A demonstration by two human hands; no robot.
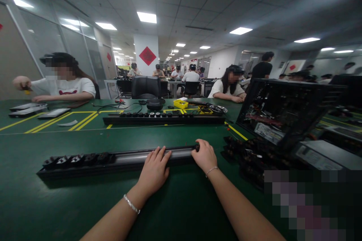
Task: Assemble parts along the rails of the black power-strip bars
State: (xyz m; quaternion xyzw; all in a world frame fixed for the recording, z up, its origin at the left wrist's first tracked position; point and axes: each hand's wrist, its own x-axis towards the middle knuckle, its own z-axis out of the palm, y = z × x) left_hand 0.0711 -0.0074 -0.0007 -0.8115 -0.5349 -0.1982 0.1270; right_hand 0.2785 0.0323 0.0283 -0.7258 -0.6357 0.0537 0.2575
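A long black rail [132,159] with a silver inner channel lies slantwise on the green table in front of me. Several dark modules [76,160], some with white faces, fill its left part. My left hand [155,168] rests across the middle of the rail, fingers stretched over the channel. At the right end, my right hand [204,155] has its fingers bent around a small black part [197,147] at the tip of the rail. The hand covers most of that part. Beside it on the right lies a pile of similar dark modules [251,154].
A second black rail [169,119] with modules lies behind. A yellow tray [181,104], cables and a dark round object [155,104] are beyond it. An open computer case [283,113] stands right. People sit across the table; flat pale-topped devices [55,113] lie left.
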